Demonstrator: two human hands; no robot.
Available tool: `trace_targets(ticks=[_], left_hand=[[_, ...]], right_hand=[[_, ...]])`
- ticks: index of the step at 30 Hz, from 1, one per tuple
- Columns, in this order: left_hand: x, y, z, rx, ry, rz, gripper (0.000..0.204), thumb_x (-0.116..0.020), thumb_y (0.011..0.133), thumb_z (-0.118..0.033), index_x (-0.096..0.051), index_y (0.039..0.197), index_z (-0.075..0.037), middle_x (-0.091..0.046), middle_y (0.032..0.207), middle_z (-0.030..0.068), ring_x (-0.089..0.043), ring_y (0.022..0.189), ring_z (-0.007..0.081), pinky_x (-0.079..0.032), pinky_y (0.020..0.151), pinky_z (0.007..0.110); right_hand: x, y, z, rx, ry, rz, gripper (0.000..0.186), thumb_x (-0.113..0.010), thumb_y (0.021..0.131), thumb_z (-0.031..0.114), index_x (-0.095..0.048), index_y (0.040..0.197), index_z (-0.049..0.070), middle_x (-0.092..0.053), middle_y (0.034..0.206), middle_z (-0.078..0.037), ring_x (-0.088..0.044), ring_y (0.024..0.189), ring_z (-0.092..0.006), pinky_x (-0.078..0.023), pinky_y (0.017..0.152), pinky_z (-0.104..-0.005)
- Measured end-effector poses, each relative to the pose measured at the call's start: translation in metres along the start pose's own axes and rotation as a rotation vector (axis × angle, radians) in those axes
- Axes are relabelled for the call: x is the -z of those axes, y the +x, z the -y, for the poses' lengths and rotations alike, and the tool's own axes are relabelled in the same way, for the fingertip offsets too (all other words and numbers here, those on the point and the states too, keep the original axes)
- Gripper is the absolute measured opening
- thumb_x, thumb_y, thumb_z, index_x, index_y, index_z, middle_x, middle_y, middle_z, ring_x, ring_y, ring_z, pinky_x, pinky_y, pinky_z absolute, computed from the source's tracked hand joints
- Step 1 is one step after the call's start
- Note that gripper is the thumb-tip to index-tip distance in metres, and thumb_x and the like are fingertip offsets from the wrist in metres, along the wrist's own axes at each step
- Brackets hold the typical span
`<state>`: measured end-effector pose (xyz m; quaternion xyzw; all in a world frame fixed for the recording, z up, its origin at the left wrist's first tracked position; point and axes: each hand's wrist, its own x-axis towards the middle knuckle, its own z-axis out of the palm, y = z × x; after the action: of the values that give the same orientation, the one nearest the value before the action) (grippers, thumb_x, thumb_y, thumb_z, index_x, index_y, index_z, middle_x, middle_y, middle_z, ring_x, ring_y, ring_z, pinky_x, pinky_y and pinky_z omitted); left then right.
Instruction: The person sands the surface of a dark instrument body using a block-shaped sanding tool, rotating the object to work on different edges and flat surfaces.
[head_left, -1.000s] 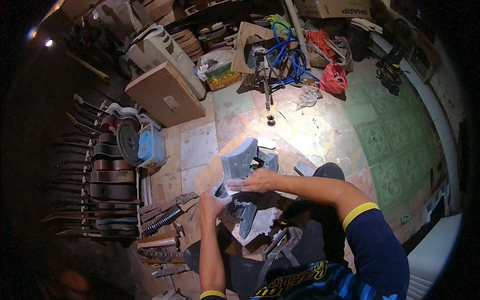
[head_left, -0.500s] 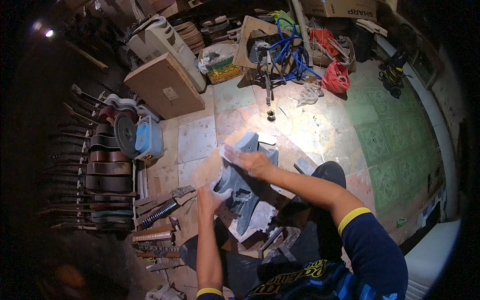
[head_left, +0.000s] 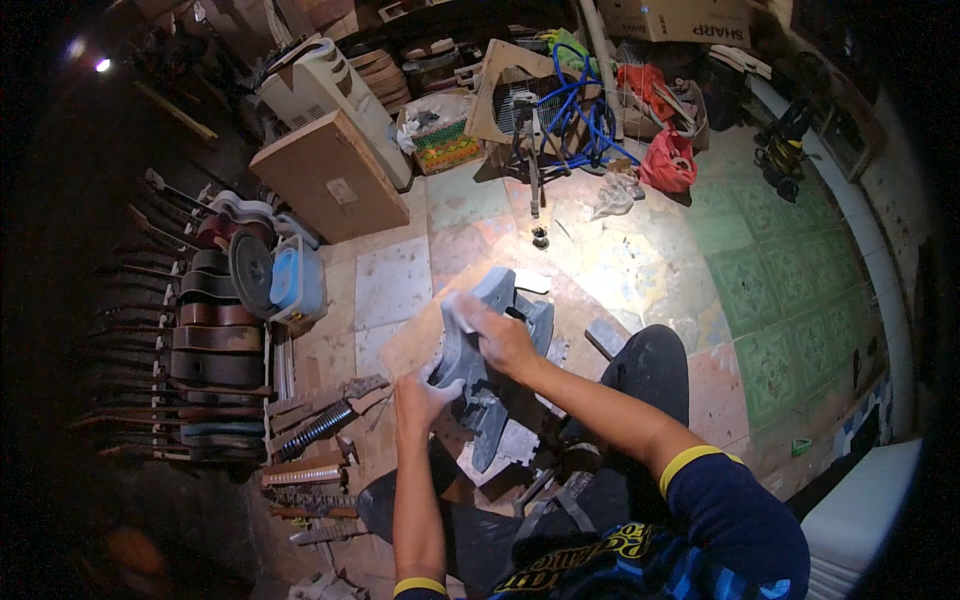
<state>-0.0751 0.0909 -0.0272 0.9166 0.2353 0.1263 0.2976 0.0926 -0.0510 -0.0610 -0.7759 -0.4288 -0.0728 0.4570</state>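
A grey solid guitar body (head_left: 492, 290) with routed cavities and pointed horns lies slanted in front of me, above my legs. My left hand (head_left: 424, 396) grips its lower left edge, thumb on the top face and fingers around the side. My right hand (head_left: 492, 332) is pressed to the upper left edge of the body, its fingers blurred by motion. Under those fingertips shows a pale, thin sheet (head_left: 449, 318), like sandpaper, partly hidden. A light brown board (head_left: 405, 345) lies flat beneath the body.
Left of me lie files and rasps (head_left: 305, 478) and a tool with a black ribbed handle (head_left: 315, 430). Guitars (head_left: 215, 340) hang in a rack further left, beside a clear tub (head_left: 308, 285). Blue hose (head_left: 595, 110) and red bags (head_left: 668, 160) sit at the back.
My right hand has shifted a little toward me along the body's edge, with its elbow lower. My left hand keeps its grip on the guitar body.
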Motion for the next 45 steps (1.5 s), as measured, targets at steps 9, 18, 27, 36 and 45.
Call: trace_targets(ticks=[9,18,27,36,45], left_hand=[[0.002,-0.011,-0.014,0.007,0.071,-0.010,0.063,-0.087,0.067,-0.037,-0.075,0.120,-0.005,-0.075,0.100,0.0234,-0.075,0.092,0.0354,-0.059,0.084,0.041],[0.003,-0.021,-0.039,0.036,0.093,-0.005,0.063,-0.089,0.067,-0.026,-0.073,0.122,0.000,-0.075,0.106,0.0243,-0.076,0.098,0.0318,-0.058,0.091,0.038],[-0.010,-0.058,-0.027,-0.003,-0.342,-0.098,0.060,-0.086,0.074,-0.016,-0.069,0.128,0.002,-0.073,0.119,0.0180,-0.070,0.110,0.0252,-0.052,0.099,0.036],[-0.080,-0.099,-0.034,0.076,-0.509,-0.581,0.070,-0.081,0.082,-0.020,-0.051,0.141,0.005,-0.055,0.139,0.0158,-0.055,0.127,0.0280,-0.040,0.112,0.040],[-0.146,-0.109,0.009,0.481,-0.913,-0.005,0.058,-0.084,0.086,-0.028,-0.064,0.133,0.000,-0.067,0.128,0.0069,-0.065,0.109,0.0224,-0.052,0.098,0.036]], right_hand=[[0.034,-0.007,-0.012,-0.042,-0.020,0.146,0.057,-0.047,0.087,0.001,-0.062,0.140,0.019,-0.063,0.139,-0.012,-0.070,0.109,-0.0345,-0.058,0.091,-0.0434],[0.070,-0.025,-0.024,0.031,-0.072,0.167,0.071,-0.051,0.085,0.004,-0.050,0.151,0.031,-0.062,0.142,-0.011,-0.072,0.102,-0.0352,-0.059,0.087,-0.0444],[0.075,-0.066,-0.092,-0.513,0.256,-0.285,0.046,-0.052,0.088,-0.002,-0.064,0.133,0.000,-0.072,0.096,-0.013,-0.071,0.073,-0.0222,-0.058,0.062,-0.0345],[0.092,-0.094,-0.081,-1.220,1.134,-0.521,0.044,-0.054,0.090,0.004,-0.048,0.134,0.000,-0.055,0.080,-0.005,-0.057,0.060,-0.0148,-0.051,0.053,-0.0304],[0.099,-0.096,-0.072,-1.174,1.239,-0.536,0.039,-0.061,0.091,0.008,-0.051,0.128,0.003,-0.059,0.098,-0.007,-0.062,0.079,-0.0166,-0.055,0.067,-0.0319]])
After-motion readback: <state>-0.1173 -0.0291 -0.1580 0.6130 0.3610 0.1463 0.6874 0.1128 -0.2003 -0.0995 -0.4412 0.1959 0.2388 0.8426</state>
